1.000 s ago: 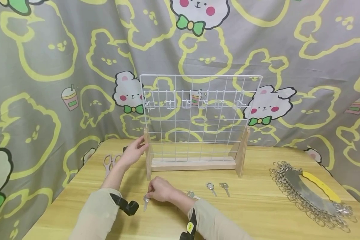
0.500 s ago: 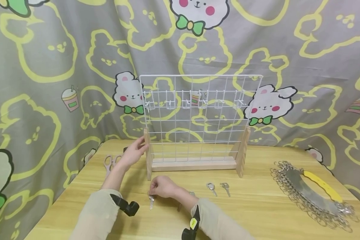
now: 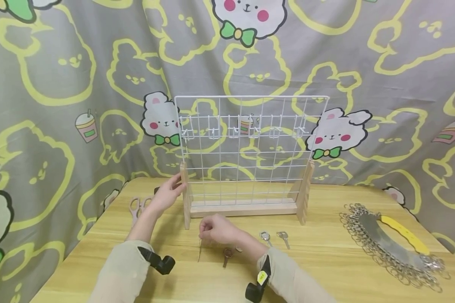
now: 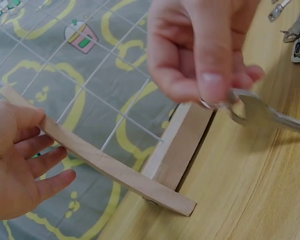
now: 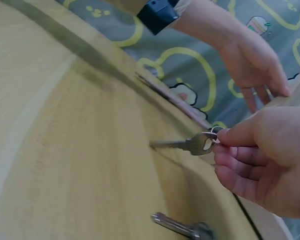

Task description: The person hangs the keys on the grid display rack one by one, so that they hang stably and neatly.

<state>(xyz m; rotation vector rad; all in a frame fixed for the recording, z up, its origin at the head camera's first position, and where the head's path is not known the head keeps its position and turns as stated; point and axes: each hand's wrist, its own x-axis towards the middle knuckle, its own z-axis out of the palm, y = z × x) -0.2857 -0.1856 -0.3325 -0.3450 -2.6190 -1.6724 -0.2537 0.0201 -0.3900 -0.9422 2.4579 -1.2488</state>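
Note:
Pinched by its ring between thumb and finger, a silver key [image 5: 192, 144] hangs from my right hand [image 3: 220, 229], low over the table in front of the stand. The left hand [image 3: 167, 194] touches the left wooden upright [image 3: 186, 198] of the white wire grid rack [image 3: 239, 160], its fingers fairly straight and spread in the left wrist view. Several white hooks [image 3: 233, 132] hang in a row on the grid. Below the right hand another key [image 3: 226, 257] lies on the wood; two more keys, one of them [image 3: 283, 239] farther right, lie before the rack.
At the right of the table [image 3: 311, 273] lies a curved metal holder with a yellow handle [image 3: 405, 234], fringed with many rings. Scissors [image 3: 135, 208] lie left of the rack, partly behind the left forearm. A patterned curtain [image 3: 98, 75] hangs behind.
My right hand has moved right and slightly up with the pinched key, which now shows edge-on in the head view. A key on the table shows more fully. The left hand stays on the upright.

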